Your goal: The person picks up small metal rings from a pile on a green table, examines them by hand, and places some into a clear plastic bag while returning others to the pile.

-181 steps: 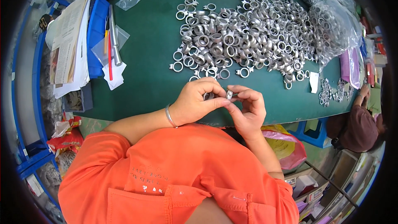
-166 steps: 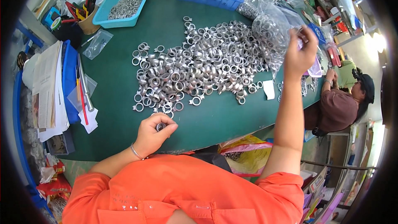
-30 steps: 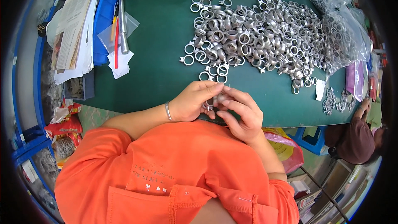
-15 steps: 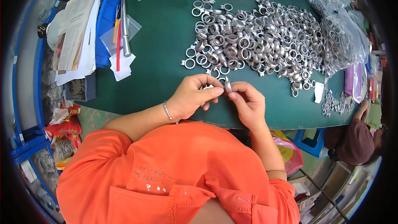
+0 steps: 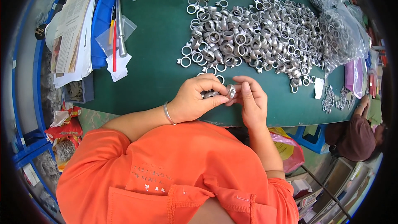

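Note:
Near the table's front edge, both hands meet around a silver metal ring (image 5: 231, 91). My left hand (image 5: 199, 97) is closed, its thumb and forefinger at the ring's left side, with more grey rings (image 5: 209, 94) tucked under its curled fingers. My right hand (image 5: 252, 101) touches the ring from the right, its fingers behind it and its thumb raised off it. Just beyond lies a big heap of matching metal rings (image 5: 259, 37), with a few loose ones close to my left fingers.
Papers lie over a blue bin (image 5: 103, 25) at left, beside a tapered metal rod (image 5: 121, 29) and a red pen (image 5: 115, 49). Bags of rings (image 5: 342, 37) and a small white tag (image 5: 319, 88) are at right. Another person in a dark top (image 5: 357, 139) sits at far right.
The ring has turned so its face shows instead of its edge. My right thumb has lifted from it and the right fingers have opened out. The view has shifted slightly.

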The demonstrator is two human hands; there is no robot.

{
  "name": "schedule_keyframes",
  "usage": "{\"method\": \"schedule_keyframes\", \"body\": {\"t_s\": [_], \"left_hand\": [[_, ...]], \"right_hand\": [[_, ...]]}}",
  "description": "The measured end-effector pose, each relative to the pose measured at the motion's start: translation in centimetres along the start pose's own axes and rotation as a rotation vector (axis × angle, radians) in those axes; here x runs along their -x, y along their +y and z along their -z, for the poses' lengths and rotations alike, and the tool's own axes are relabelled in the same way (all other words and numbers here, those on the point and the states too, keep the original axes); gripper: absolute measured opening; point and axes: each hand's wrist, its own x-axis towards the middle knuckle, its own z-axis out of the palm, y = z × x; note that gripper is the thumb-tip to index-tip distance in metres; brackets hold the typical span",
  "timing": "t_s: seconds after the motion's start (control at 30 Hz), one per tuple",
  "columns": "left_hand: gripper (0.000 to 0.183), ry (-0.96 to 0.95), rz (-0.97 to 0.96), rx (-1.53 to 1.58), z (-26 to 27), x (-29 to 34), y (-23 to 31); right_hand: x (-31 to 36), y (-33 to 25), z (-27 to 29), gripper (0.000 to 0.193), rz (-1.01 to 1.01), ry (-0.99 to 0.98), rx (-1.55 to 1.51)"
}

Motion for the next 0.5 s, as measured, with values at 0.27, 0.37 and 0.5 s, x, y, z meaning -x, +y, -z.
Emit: {"method": "schedule_keyframes", "body": {"t_s": [0.27,0.37,0.5], "left_hand": [[0.019,-0.012,0.473,0.458,0.1,0.3,-0.3],[0.026,-0.125,0.670,0.942,0.3,0.4,-1.1],[0.035,-0.144,0.758,1.238,0.5,0.8,-1.8]], "right_hand": [[-0.2,0.9,0.1,0.025,0.302,-0.113,-0.188],[0.3,0.5,-0.3,0.021,0.376,-0.093,-0.079],[0.0,-0.7,-0.6,0.019,0.529,-0.174,0.383]]}}
